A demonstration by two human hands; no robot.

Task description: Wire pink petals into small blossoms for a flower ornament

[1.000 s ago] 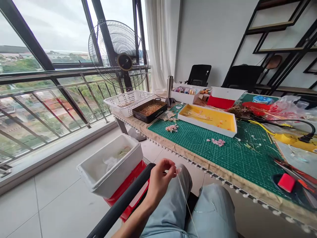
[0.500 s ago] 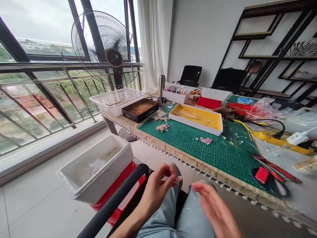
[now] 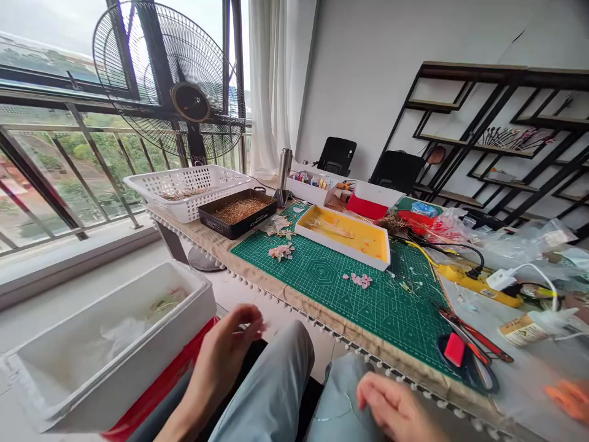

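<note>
My left hand [image 3: 227, 350] hovers over my left thigh, beside the white foam box [image 3: 138, 362]. Its thumb and fingertips are pinched together, and what they hold is too small to make out. My right hand [image 3: 396, 408] lies low on my right knee with its fingers curled. A thin pale wire [image 3: 338, 412] curves across the jeans and ends at those fingertips. Both hands are in front of the table edge [image 3: 322, 319], below the green cutting mat [image 3: 368, 294].
On the mat are a yellow tray [image 3: 343, 236], pink petals [image 3: 361, 280] and more petals [image 3: 280, 250]. A black tray [image 3: 237, 212] and white basket [image 3: 184, 190] stand at the left end. Red scissors [image 3: 473, 337] lie right. A standing fan [image 3: 170, 86] is by the window.
My view has swung right and down. My left hand dropped lower and leftward, still pinched. My right hand came into view and settled on my right knee.
</note>
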